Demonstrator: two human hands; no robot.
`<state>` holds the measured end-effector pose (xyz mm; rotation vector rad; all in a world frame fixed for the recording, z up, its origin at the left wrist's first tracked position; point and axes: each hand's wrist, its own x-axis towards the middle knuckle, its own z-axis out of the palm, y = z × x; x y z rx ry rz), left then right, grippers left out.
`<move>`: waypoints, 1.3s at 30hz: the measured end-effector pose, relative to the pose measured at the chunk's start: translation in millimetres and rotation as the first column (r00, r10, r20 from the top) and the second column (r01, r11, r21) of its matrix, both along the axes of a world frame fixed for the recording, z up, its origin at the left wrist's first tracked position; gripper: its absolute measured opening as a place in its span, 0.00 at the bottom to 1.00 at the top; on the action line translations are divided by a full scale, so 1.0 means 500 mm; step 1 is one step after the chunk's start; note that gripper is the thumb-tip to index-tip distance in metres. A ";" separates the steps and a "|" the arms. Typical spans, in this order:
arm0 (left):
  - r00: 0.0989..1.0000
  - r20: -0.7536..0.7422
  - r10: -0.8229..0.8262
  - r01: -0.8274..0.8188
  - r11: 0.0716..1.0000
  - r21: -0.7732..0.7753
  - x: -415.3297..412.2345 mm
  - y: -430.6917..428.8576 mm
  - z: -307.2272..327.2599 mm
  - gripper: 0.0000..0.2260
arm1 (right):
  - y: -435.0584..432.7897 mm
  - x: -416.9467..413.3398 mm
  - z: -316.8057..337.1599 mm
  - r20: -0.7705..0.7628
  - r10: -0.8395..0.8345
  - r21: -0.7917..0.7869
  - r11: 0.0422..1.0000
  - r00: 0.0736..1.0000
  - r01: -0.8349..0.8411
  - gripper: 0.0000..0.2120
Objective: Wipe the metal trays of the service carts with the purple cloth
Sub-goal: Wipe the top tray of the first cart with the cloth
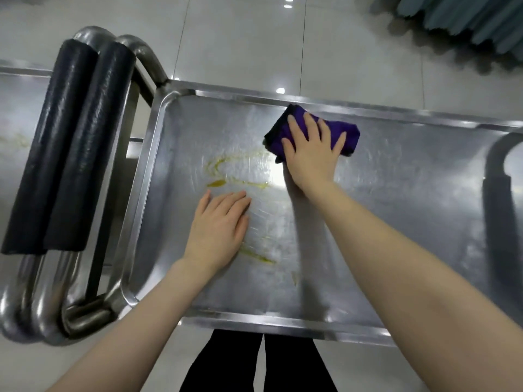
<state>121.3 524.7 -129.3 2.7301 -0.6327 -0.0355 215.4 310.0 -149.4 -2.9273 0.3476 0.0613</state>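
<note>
Purple cloth [350, 134] under flat right hand [311, 154], left hand [218, 230] flat on metal tray [402, 199]

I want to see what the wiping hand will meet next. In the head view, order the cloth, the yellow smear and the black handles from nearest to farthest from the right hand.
1. The cloth: directly under the right hand, by the far rim of the tray.
2. The smear: to the hand's left, mid-tray.
3. The handles: past the tray's left end.
</note>
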 end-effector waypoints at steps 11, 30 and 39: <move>0.995 0.000 -0.095 0.094 0.989 -0.114 -0.074 0.019 -0.004 0.13 | 0.084 -0.500 -0.030 0.065 0.395 -0.088 0.917 0.916 -0.389 0.26; 0.993 -0.110 -0.042 0.043 0.999 0.007 -0.099 0.104 0.026 0.18 | 0.137 -0.544 -0.008 0.001 0.316 -0.085 0.945 0.949 -0.315 0.26; 0.979 -0.094 0.180 -0.175 0.983 0.062 -0.063 0.193 0.017 0.18 | 0.187 -0.233 -0.003 -0.004 -0.077 -0.013 0.997 0.997 0.077 0.24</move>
